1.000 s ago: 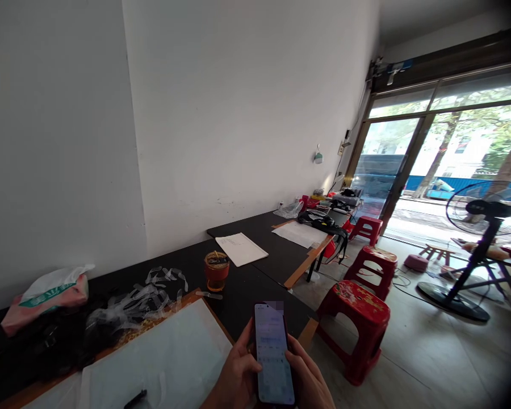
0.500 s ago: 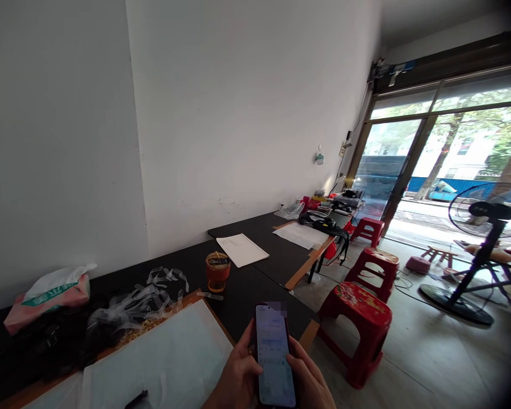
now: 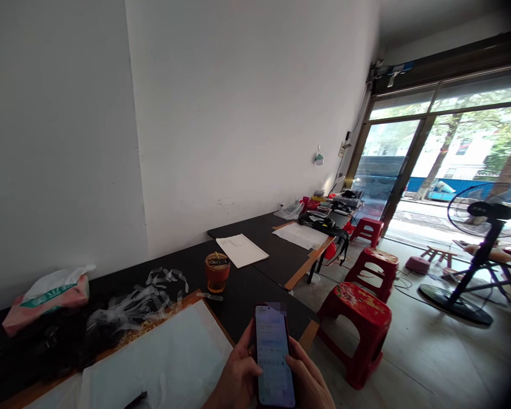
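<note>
A phone (image 3: 274, 357) with a lit screen is held upright at the bottom centre, between both hands. My left hand (image 3: 239, 370) wraps its left side, the thumb resting at the screen's edge. On the other side, my right hand (image 3: 310, 375) grips the phone with its thumb over the right edge. The text on the screen is too small to read. Left of the hands lies a pale sheet (image 3: 157, 358) on the black table (image 3: 242, 289). An orange-brown cup (image 3: 217, 272) with a dark lid stands beyond the phone, near a white paper pad (image 3: 242, 250).
Clear plastic strips (image 3: 140, 301) and a tissue pack (image 3: 46, 298) lie on the left. Red stools (image 3: 357, 324) stand along the table's right side. A black fan (image 3: 472, 261) is farther right, by the glass doors. Bags and cables cover the table's far end.
</note>
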`<state>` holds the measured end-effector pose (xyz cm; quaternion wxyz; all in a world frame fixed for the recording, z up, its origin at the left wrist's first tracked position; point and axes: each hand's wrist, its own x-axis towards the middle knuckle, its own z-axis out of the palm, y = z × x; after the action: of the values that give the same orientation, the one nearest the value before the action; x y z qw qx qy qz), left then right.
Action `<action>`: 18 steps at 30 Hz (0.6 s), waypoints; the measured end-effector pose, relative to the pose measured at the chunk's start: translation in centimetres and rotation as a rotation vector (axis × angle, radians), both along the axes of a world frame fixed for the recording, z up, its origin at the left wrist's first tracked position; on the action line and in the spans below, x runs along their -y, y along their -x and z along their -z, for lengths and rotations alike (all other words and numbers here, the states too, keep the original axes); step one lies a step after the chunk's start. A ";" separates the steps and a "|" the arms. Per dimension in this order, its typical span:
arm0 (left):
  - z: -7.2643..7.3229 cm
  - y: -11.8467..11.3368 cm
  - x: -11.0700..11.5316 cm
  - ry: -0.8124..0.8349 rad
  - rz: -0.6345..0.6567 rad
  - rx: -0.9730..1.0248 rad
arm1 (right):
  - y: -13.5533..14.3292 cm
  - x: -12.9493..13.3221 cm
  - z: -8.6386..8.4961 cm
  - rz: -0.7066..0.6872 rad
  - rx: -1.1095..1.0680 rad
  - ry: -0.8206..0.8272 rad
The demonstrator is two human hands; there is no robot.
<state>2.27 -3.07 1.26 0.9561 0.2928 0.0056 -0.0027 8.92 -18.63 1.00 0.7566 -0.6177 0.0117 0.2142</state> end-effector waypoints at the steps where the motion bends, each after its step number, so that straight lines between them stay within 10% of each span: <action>1: 0.1 0.0 0.0 -0.004 0.002 0.001 | 0.0 0.0 0.1 -0.001 0.002 0.000; 18: -0.1 0.0 0.0 -0.029 -0.009 -0.007 | 0.2 0.0 0.0 0.000 0.020 -0.011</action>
<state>2.26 -3.05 1.35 0.9518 0.3066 0.0101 0.0006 8.75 -18.58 1.05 0.7602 -0.6155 0.0030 0.2081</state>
